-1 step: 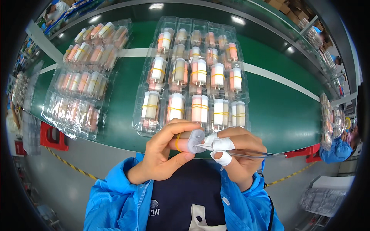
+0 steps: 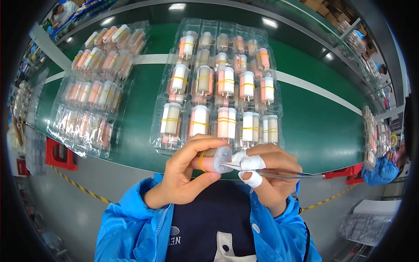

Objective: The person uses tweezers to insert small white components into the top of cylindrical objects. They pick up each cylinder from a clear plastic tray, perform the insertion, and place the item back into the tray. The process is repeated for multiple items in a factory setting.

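Note:
My left hand [image 2: 185, 170] is closed round a bundle of cylinders [image 2: 208, 163] with pink sides, tied by a yellow rubber band. Its pale grey, rounded end faces right. Metal tweezers [image 2: 279, 173] are pinched in my right hand [image 2: 275, 172], whose thumb and fingertips are wrapped in white tape. The tweezer tips point left and meet the grey end face; fine detail there is too small to make out. Just beyond my hands stands a clear plastic tray [image 2: 161, 131], its pockets holding similar pink, white and grey banded bundles [image 2: 225, 122].
More clear trays of cylinders [image 2: 83, 94] lie at the left on the green tabletop [image 2: 323, 126]. Red stools [image 2: 61, 155] stand below the table's near edge. At the far right a person in a blue sleeve [image 2: 377, 170] is near further stacked trays [image 2: 370, 135].

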{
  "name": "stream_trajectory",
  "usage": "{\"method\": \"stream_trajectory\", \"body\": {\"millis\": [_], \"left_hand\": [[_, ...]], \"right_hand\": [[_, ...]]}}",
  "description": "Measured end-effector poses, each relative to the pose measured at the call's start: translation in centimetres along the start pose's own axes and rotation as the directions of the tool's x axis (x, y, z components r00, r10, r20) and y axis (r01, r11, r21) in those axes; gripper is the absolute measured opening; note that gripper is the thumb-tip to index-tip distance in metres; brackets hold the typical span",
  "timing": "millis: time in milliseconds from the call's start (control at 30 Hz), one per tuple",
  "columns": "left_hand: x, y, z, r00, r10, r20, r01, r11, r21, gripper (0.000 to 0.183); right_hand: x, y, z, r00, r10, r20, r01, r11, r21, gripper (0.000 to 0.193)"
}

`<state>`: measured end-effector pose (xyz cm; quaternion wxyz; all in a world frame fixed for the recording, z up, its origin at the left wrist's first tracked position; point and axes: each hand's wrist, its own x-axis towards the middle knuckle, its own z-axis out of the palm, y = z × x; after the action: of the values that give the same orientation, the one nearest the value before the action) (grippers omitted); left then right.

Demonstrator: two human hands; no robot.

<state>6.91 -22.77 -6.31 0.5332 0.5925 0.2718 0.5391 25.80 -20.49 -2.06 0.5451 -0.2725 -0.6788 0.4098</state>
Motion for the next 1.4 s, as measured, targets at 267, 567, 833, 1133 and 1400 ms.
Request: {"method": "stream_trajectory", "body": {"millis": [267, 567, 833, 1133, 1400], "left_hand": [[0.02, -0.16, -0.13, 1.000, 0.015, -0.008, -0.015, 0.999, 0.038, 0.047], [0.11, -0.15, -0.26, 1.000, 0.017, -0.019, -0.015, 0.997, 0.073, 0.046], [0.19, -0.09, -0.28, 0.999, 0.037, -0.016, -0.036, 0.996, 0.087, 0.045], [0.18, 0.08, -0.19, 1.000, 0.016, -0.026, -0.013, 0.995, 0.100, 0.045], [0.20, -0.16, -0.19, 0.999, 0.038, -0.033, -0.034, 0.993, 0.115, 0.045]], "right_hand": [[0.13, 0.22, 0.02, 1.000, 0.015, 0.027, -0.014, 1.000, -0.019, 0.020], [0.03, 0.51, 0.14, 0.999, 0.036, 0.035, -0.035, 0.999, -0.017, 0.020], [-0.05, 0.75, 0.07, 1.000, 0.022, 0.020, -0.021, 1.000, -0.022, 0.021], [-0.12, 0.58, 0.15, 0.999, 0.047, 0.014, -0.047, 0.999, -0.002, 0.019], [-0.11, 0.58, 0.05, 0.999, 0.043, 0.013, -0.043, 0.999, -0.012, 0.017]]}}
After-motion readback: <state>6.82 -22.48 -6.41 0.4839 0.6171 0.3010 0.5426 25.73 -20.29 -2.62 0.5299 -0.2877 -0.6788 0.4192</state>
